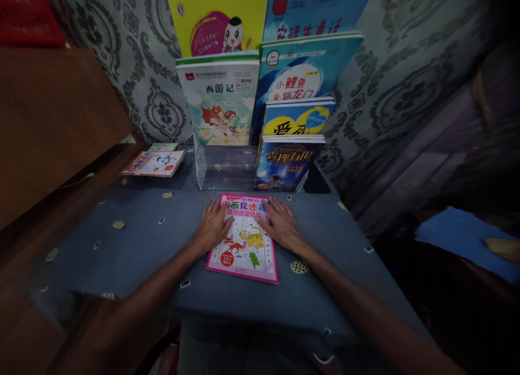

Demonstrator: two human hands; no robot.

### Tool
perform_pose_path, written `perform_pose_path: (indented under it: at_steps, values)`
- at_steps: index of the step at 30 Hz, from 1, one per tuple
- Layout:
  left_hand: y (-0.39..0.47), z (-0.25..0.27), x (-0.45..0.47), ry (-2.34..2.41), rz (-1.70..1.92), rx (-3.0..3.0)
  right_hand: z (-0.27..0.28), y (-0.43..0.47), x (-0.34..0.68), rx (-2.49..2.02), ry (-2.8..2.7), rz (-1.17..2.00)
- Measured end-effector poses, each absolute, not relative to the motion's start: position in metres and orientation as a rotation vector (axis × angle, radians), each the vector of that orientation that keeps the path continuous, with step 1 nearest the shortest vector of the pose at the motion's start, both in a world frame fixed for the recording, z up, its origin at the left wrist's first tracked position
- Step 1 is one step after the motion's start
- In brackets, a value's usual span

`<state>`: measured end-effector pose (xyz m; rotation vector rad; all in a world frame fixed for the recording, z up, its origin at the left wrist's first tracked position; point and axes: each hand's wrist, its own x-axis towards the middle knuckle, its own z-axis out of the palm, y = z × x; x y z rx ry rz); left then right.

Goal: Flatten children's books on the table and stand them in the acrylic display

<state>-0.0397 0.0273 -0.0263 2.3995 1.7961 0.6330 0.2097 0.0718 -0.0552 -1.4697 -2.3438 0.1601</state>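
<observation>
A pink-bordered children's picture book [244, 261] lies face up on the table, a cartoon fox and a yellow tiger on its cover. My left hand [213, 223] lies flat at its upper left edge, fingers stretched forward and the thumb over the cover. Across from it, my right hand [281, 223] lies at the upper right edge, fingers spread and its thumb also reaching onto the cover. Neither hand's fingers are wrapped round the book.
Behind the book, a clear acrylic stand [227, 169] holds several books in tiers, among them a white-green storybook [223, 104] and a dark blue book [284, 163]. More thin books [156, 162] lie at the back left. A patterned grey-blue cloth [142, 250] covers the table.
</observation>
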Motion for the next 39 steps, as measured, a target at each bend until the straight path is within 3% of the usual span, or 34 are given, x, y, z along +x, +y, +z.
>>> perform_pose_path:
  at_steps: [10, 18, 28, 34, 39]
  values:
    - [0.033, -0.032, -0.046, 1.736, 0.762, 2.399, -0.052, 0.068, 0.209, -1.453, -2.325, 0.171]
    - [0.030, -0.033, -0.043, 1.763, 0.678, 2.494, -0.045, 0.090, 0.223, -1.355, -2.240, 0.363]
    - [0.058, 0.003, -0.065, 1.673, 0.198, 2.694, -0.030, 0.088, 0.235, -1.259, -1.960, 0.646]
    - [0.014, 0.023, 0.003, 1.654, 0.232, 2.684, -0.027, 0.086, 0.232, -1.246, -1.901, 0.704]
    - [-0.011, 0.020, 0.053, 1.762, 0.052, 2.754, -0.027, 0.085, 0.232, -1.235, -1.855, 0.715]
